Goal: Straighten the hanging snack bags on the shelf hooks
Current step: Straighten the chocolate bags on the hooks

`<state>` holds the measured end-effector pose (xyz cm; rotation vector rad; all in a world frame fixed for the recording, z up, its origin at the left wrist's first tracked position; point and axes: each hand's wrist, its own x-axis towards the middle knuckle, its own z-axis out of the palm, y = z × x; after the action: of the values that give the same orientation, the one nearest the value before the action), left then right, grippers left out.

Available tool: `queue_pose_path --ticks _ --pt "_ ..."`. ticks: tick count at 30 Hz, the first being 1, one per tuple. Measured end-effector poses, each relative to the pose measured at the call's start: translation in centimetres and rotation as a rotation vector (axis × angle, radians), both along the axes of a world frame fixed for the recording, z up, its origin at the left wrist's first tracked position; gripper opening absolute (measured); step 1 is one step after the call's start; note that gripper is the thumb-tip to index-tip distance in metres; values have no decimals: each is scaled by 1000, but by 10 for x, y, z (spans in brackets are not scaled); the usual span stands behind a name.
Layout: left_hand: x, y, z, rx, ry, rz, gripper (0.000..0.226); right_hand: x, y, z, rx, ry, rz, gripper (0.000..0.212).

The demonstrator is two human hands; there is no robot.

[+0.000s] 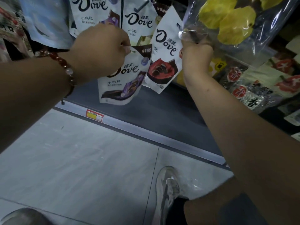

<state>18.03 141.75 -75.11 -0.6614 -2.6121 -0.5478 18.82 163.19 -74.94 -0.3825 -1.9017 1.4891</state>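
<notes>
The tilted red Dove bag (164,62) is the one most likely to give me trouble: it hangs crooked, its top leaning right toward the clear bag of yellow snacks (227,23), and if I tug it sideways rather than easing it along its hook I judge the punched hole could tear or the bag could slip off and drop to the grey shelf base (162,114) below. I cannot see the hook itself, so I cannot tell how well it is seated. The purple Dove bag (121,82) carries the same risk: I am holding only a thin top corner, and a hard pull there might crumple the seal or swing it into the red bag just beside it.

My left hand (103,51) is closed nearly to a fist, thumb and forefinger pinched on the upper edge of the purple Dove bag, which hangs below my knuckles, low in the row and a little askew. My right hand (196,54) is clenched too, knuckles toward me; it grips the crinkled lower corner of the clear bag and presses against the right edge of the red Dove bag. Whether those fingers also hold the red bag I cannot tell, since they are hidden behind the hand.

Farther back, two more white Dove bags (139,23) hang fairly square above these, with dark packets (253,95) off to the right.
</notes>
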Motion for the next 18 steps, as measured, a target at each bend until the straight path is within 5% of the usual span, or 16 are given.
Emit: queue_pose_path --ticks 5,9,15,18 --pt "1 -6 -2 -37 -23 4 25 2 5 -5 -114 21 84 9" --pt "2 -4 0 -52 -32 -1 24 5 9 -11 9 -25 26 9" --pt "6 -1 2 -80 -26 -7 23 0 21 -11 246 -165 -130 43" --pt "6 -3 2 -83 -14 -9 24 12 22 -10 551 -290 -140 65"
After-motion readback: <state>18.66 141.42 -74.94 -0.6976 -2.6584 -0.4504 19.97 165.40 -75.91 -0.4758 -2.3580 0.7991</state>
